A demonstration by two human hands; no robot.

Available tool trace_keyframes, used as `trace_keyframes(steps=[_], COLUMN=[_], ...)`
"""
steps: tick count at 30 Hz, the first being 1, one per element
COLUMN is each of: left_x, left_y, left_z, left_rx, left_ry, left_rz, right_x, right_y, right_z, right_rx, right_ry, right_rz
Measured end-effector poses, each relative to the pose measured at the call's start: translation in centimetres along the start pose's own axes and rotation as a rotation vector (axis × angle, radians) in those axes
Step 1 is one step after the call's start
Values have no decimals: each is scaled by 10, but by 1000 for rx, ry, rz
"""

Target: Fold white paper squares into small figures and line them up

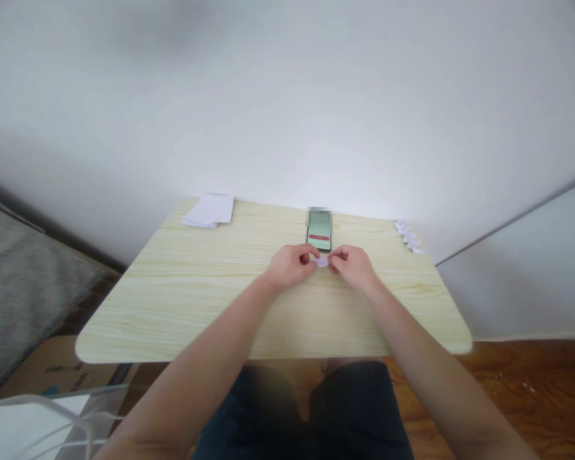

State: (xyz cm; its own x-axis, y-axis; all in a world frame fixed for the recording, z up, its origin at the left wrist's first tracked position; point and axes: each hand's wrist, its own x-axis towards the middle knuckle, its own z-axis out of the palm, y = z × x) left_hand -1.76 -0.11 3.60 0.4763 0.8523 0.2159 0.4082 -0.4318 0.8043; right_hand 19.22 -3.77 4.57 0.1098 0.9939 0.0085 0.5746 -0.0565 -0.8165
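A small piece of folded white paper (322,262) is held between my two hands, just in front of the phone. My left hand (293,264) pinches its left end with thumb and forefinger. At the other end, the fingertips of my right hand (352,263) grip the same paper. The exact shape of the folds is too small to make out. Behind the hands lies a phone (319,229) with a lit greenish screen and a red bar; its upper part is blurred.
A stack of white paper sheets (211,211) lies at the table's back left. Several small folded white paper pieces (408,237) sit in a row near the right edge. The pale wooden table (182,287) meets a white wall. A cardboard box (57,364) stands below, left.
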Motion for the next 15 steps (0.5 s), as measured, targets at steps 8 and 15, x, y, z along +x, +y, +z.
trace_keyframes(steps=[8, 15], left_x=[2, 7], left_y=[1, -7], left_z=[-1, -1], left_rx=[-92, -99], left_ry=[29, 31], left_rz=[7, -2], right_x=[-4, -14], right_y=[42, 102], right_z=[-68, -175], right_rx=[23, -20], right_ry=[82, 302], right_rz=[167, 466])
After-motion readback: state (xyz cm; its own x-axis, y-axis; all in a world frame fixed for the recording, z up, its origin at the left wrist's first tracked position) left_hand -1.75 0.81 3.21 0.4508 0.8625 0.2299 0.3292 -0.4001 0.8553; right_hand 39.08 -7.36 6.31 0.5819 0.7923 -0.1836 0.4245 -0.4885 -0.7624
